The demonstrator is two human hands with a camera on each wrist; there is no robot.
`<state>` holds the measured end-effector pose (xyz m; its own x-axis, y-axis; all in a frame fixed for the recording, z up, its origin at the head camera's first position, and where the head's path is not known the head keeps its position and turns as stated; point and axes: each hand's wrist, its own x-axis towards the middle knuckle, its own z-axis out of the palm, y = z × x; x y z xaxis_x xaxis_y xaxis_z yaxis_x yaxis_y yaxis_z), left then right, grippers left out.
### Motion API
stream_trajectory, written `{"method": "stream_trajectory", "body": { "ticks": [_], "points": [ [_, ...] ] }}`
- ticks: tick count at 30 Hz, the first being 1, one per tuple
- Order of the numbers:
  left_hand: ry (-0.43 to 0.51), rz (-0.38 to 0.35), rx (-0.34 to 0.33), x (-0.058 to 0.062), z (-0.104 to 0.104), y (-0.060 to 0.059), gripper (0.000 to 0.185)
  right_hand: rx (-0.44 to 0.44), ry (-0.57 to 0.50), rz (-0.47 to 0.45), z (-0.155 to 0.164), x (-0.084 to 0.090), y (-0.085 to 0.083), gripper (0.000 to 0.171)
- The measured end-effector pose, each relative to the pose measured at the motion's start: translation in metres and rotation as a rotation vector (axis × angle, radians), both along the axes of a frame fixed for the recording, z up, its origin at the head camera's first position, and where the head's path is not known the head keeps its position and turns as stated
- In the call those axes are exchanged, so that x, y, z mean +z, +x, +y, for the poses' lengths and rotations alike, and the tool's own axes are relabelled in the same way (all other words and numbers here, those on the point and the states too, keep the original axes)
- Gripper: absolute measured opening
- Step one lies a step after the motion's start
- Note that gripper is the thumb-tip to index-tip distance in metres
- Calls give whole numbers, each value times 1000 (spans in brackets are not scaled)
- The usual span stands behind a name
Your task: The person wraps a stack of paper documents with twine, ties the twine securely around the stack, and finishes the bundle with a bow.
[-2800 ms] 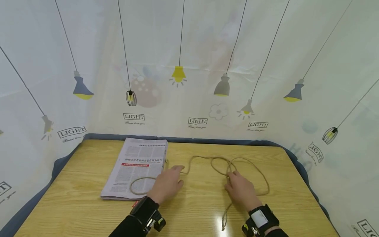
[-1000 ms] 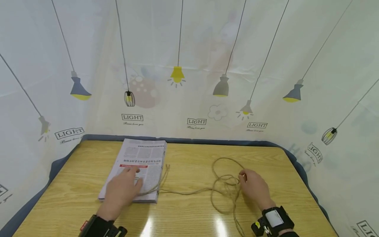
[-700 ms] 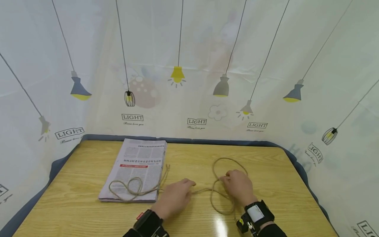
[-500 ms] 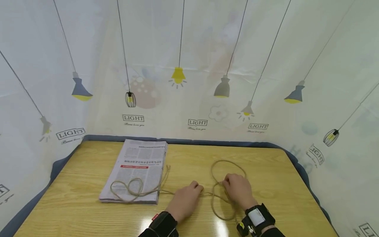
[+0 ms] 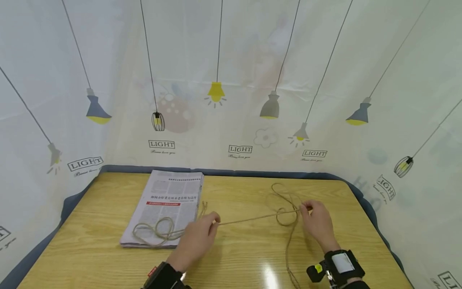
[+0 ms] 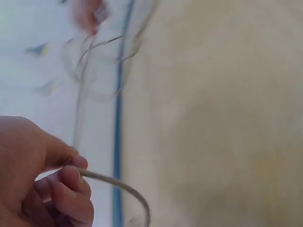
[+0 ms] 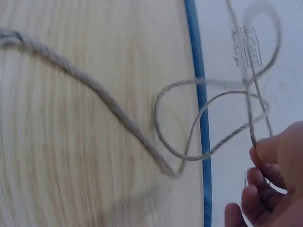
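A thin tan rope (image 5: pixel 258 218) runs straight between my two hands. My left hand (image 5: pixel 197 237) pinches it beside the newspaper stack; the left wrist view shows the rope (image 6: pixel 116 182) leaving between thumb and curled forefinger. Farther right, my right hand (image 5: pixel 319 225) pinches the rope between thumb and fingertips, and loose loops hang beside those fingers in the right wrist view. One rope tail trails from there toward the table's near edge. Left of my left hand, more rope lies in curls across the lower part of the newspaper stack (image 5: pixel 173 188).
The wooden table (image 5: pixel 108 224) has a dark blue border along its back edge. Behind it hangs a pale curtain (image 5: pixel 231 48) printed with lamps. Black camera straps sit on both wrists.
My left hand went from the newspaper stack toward mid-table, then back left, holding the rope. My right hand moved right and away, lifting its loops; the rope between the hands is now straight.
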<state>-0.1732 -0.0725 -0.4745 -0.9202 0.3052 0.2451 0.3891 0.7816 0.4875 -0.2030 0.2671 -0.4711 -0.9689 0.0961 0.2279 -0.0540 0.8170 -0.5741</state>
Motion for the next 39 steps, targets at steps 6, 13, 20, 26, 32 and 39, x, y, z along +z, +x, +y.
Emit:
{"method": "stream_trajectory", "body": {
  "ticks": [6, 13, 20, 26, 32, 39],
  "points": [
    [-27, 18, 52, 22, -18, 0, 8, 13, -222, -277, 9, 4, 5, 25],
    [-259, -75, 163, 27, -44, 5, 8, -30, -332, -313, 9, 3, 5, 23],
    [-416, -106, 151, 33, -55, 11, 7, 71, -557, -382, 2, 2, 5, 23],
    [-295, 45, -54, 16, -9, 13, 41, 350, -704, -501, -25, 4, 6, 22],
    [-197, -57, -186, 1, 40, 7, 73, 578, -680, -533, -48, 4, 11, 19],
    [-123, 30, -214, -12, 61, -6, 15, 694, -640, -547, -55, -3, 15, 18]
  ]
}}
